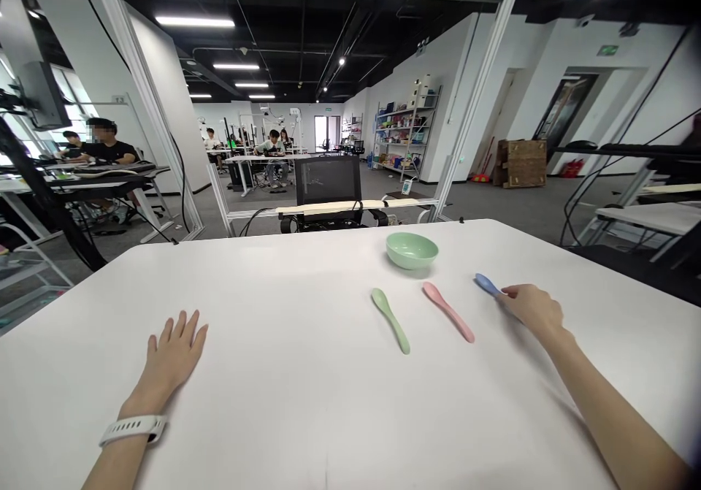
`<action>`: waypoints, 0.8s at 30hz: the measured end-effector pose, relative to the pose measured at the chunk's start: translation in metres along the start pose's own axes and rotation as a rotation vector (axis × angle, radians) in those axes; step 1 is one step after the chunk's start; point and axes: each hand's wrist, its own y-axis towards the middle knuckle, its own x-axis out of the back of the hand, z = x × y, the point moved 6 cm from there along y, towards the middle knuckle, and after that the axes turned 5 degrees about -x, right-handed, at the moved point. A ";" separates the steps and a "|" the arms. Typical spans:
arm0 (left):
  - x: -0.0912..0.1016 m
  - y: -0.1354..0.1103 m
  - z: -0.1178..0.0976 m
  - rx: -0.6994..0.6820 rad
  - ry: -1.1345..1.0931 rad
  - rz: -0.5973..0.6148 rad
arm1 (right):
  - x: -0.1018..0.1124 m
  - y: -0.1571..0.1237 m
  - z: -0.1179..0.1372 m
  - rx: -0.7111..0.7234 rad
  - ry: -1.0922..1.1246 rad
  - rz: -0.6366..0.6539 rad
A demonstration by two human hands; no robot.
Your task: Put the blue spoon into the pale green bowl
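Resting the open left hand (174, 351) palm down on the white table (274, 402), well apart from the green spoon (391, 320), green bowl (412, 253) and pink spoon (449, 313) between the hands. Pinching the blue spoon (485, 283) in the right hand (534, 307), seemingly at the grasping step and calling for a firm hold before any lift.

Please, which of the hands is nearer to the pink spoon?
The right hand. It is at the blue spoon, to the right of the pink spoon; the left hand is much farther to the left, beyond the green spoon.
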 end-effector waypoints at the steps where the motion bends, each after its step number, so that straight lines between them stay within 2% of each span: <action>1: 0.000 0.000 0.000 0.003 0.002 0.007 | 0.001 0.000 0.000 -0.003 -0.012 -0.004; 5: -0.001 0.000 0.001 0.020 -0.001 0.013 | 0.013 -0.007 0.012 0.070 -0.021 -0.102; 7: -0.002 0.001 0.002 0.018 -0.005 0.005 | 0.015 -0.014 0.025 0.119 0.060 -0.094; 10: -0.003 0.002 0.003 0.007 -0.012 0.003 | 0.004 -0.032 0.051 0.153 0.147 0.078; 14: -0.004 0.001 0.003 0.011 -0.015 0.005 | -0.023 -0.071 0.080 0.190 0.036 0.415; 16: -0.003 0.000 0.002 0.016 -0.012 0.002 | -0.029 -0.090 0.089 0.218 -0.018 0.512; 19: -0.002 -0.001 0.001 0.024 -0.004 0.006 | -0.025 -0.111 0.103 0.249 0.006 0.467; 22: -0.003 -0.001 0.000 0.021 0.007 0.027 | -0.016 -0.137 0.127 0.314 0.162 0.369; 24: -0.003 0.000 0.001 0.015 0.011 0.038 | -0.016 -0.161 0.146 0.361 0.250 0.373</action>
